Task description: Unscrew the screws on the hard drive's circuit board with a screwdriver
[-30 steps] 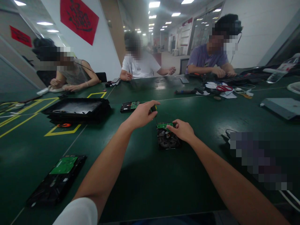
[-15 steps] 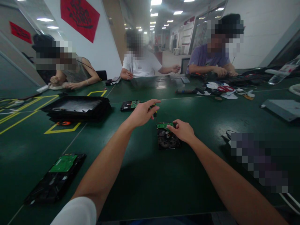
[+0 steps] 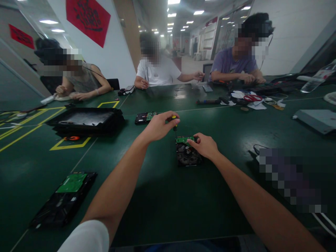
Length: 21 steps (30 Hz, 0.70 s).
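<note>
A black hard drive (image 3: pixel 189 157) lies on the green table, its green circuit board (image 3: pixel 182 140) at the far end. My left hand (image 3: pixel 164 124) pinches the yellow and black handle of a small screwdriver (image 3: pixel 174 126). The screwdriver stands upright with its tip at the far left corner of the circuit board. My right hand (image 3: pixel 204 145) grips the drive's right side, its thumb on the circuit board and its other fingers partly hidden. Just behind my left hand lies another hard drive (image 3: pixel 143 118). A further hard drive (image 3: pixel 63 201) rests at the front left.
Stacked black trays (image 3: pixel 85 119) stand at the left. A grey metal box (image 3: pixel 316 120) and a blurred-out long object (image 3: pixel 288 178) with white cables are on the right. Red-handled scissors (image 3: pixel 253 99) lie among papers at the back right. Three people sit across the table.
My left hand's fingers have shifted on the screwdriver, and more of its yellow handle top shows. My right hand and the hard drive have stayed in place.
</note>
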Tool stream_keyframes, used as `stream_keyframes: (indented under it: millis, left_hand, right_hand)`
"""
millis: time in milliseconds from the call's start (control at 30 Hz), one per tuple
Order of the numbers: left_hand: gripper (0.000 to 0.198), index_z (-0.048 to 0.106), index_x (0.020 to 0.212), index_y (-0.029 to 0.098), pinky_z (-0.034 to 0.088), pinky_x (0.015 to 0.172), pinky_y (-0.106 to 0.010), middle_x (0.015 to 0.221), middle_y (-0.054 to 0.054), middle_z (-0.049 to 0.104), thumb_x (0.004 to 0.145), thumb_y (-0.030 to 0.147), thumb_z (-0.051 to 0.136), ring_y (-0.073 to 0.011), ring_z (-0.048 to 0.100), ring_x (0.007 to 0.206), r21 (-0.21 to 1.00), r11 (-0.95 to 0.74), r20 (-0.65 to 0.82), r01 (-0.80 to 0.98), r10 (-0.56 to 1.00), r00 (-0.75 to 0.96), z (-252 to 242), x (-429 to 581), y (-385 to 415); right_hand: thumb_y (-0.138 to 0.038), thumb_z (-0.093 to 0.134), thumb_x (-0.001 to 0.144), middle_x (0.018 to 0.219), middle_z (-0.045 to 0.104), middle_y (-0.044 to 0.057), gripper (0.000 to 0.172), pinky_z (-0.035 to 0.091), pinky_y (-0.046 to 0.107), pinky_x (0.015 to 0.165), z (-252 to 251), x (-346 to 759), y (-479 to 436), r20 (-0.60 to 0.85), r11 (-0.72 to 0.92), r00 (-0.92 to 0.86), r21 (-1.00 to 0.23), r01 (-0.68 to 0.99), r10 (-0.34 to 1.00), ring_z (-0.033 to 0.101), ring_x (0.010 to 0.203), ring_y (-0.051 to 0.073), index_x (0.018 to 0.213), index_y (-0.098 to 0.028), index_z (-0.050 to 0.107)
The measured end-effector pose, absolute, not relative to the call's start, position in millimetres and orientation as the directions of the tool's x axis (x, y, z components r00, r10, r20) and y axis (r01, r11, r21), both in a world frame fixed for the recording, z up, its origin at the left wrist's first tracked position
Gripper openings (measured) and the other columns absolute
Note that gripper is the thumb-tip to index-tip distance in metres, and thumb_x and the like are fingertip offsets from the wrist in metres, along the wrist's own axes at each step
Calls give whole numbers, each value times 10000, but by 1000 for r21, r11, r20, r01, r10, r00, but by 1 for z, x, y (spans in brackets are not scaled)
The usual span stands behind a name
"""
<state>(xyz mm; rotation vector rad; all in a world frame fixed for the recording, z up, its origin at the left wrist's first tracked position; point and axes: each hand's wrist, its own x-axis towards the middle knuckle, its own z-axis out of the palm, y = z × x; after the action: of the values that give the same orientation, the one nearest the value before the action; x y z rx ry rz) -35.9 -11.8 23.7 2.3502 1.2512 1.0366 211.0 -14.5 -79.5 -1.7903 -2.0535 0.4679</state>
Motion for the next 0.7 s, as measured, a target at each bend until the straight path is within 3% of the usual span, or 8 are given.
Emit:
stream_keyframes:
  millis: [433, 600, 700]
  left_hand:
    - [266, 728, 1068, 204, 474, 709, -284, 905, -41, 711, 934, 416, 641, -163, 622, 776, 592, -551, 429, 588, 833, 350, 21, -37, -11]
    - [371, 625, 1290, 232, 487, 581, -239, 956, -56, 699, 949, 376, 620, -143, 619, 720, 773, -471, 350, 425, 876, 333, 12, -35, -7]
    - [294, 627, 1215, 213, 544, 638, -241, 1037, -78, 689, 967, 365, 586, -171, 654, 898, 890, -402, 318, 213, 884, 342, 8, -30, -5]
  right_hand:
    - [-678, 561, 916, 892, 747, 51, 510, 321, 285, 555, -81, 212, -14, 86, 163, -139, -473, 866, 987, 661, 758, 206, 1145, -240, 688]
    - [-682, 570, 908, 860, 745, 34, 512, 313, 285, 540, -82, 212, -14, 89, 155, -128, -476, 866, 988, 660, 744, 203, 1151, -246, 685]
    - [-679, 580, 904, 874, 749, 33, 501, 321, 283, 546, -83, 212, -14, 97, 156, -125, -473, 867, 987, 664, 749, 199, 1141, -252, 691]
